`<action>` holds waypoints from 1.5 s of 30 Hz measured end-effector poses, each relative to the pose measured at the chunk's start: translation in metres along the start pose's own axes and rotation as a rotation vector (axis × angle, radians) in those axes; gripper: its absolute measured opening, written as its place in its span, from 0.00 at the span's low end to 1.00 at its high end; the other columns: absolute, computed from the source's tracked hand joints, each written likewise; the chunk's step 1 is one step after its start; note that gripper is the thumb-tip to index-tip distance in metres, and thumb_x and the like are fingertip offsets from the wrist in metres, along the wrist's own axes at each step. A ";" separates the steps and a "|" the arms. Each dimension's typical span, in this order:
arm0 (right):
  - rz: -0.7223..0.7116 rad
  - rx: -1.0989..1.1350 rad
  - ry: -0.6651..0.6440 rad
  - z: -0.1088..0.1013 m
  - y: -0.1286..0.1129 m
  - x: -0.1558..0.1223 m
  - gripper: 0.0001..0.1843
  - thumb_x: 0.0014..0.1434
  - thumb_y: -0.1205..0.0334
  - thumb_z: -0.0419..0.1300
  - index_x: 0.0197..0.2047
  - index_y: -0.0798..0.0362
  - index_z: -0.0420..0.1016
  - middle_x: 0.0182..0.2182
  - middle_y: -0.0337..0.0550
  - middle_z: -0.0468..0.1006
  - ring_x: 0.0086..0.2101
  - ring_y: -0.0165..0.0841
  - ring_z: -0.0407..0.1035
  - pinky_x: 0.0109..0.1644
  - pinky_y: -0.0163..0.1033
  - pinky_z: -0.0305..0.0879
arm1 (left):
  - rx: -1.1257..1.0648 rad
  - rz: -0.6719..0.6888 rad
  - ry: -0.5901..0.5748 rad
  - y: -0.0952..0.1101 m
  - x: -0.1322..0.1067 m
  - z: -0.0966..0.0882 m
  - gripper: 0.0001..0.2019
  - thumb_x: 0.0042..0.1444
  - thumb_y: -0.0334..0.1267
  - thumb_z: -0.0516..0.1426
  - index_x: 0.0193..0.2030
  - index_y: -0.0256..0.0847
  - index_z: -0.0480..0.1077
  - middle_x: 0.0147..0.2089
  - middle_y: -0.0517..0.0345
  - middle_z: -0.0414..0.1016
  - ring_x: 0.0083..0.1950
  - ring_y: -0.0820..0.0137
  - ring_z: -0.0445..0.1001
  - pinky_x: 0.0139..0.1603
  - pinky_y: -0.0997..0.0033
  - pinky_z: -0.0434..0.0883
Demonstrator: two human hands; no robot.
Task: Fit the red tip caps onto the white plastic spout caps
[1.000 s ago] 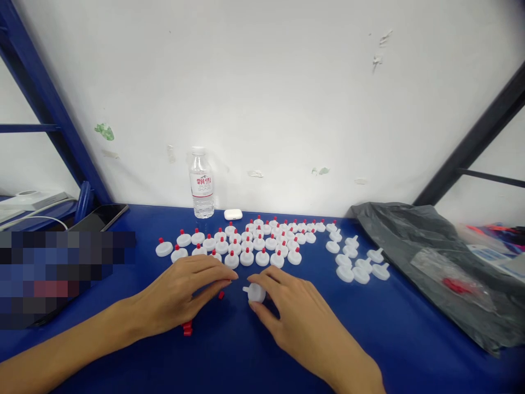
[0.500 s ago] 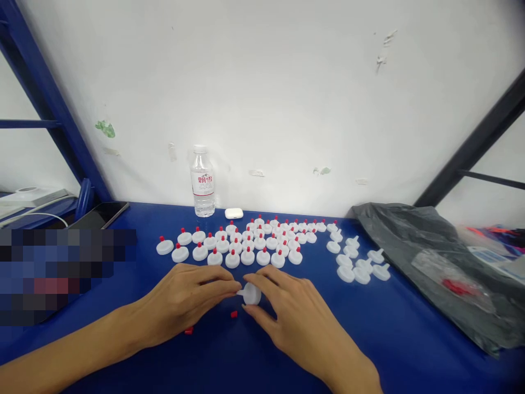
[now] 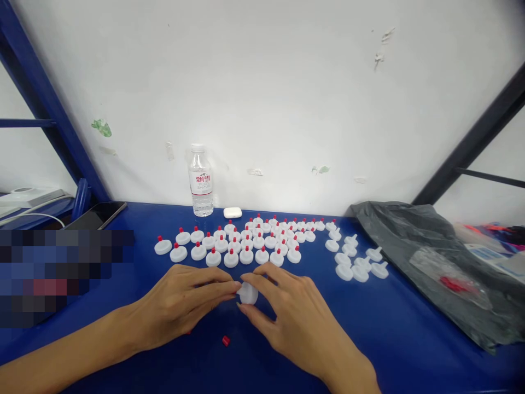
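Between my two hands is a white nozzle cap, lying on its side with its spout to the left. My right hand grips its round base between thumb and fingers. At the spout end, my left hand has its fingertips pinched together; whether a red tip is between them is hidden. A loose red tip lies on the blue table below my hands. Another bit of red shows under the left hand, mostly covered. Beyond my hands stand rows of white nozzle caps with red tips.
White nozzle caps without red tips are grouped at the right. Beside them lies a dark grey plastic bag with a clear bag of red pieces on it. A water bottle, a white case and a phone are at the back.
The loose red tip has moved toward me and slightly left on the table. My hands stay around the same nozzle cap, with the left fingertips a little further over its spout.
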State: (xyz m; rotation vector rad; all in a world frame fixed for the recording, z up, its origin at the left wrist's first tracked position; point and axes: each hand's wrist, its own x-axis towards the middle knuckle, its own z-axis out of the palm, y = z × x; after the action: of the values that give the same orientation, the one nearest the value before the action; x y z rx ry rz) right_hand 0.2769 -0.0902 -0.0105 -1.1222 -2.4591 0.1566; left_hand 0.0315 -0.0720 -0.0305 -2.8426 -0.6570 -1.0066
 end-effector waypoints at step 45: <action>-0.005 0.570 -0.075 -0.020 -0.008 -0.001 0.20 0.59 0.67 0.68 0.49 0.31 0.80 0.45 0.23 0.82 0.41 0.28 0.75 0.52 0.32 0.69 | -0.739 -0.241 -0.037 0.010 -0.001 0.003 0.26 0.64 0.25 0.56 0.65 0.55 0.66 0.64 0.48 0.72 0.41 0.68 0.84 0.36 0.72 0.83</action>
State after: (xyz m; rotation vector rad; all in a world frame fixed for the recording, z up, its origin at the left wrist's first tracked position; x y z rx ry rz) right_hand 0.2806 -0.0981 0.0092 -0.8635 -2.2529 0.8490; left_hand 0.0364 -0.0809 -0.0328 -3.4631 -0.7741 -1.5007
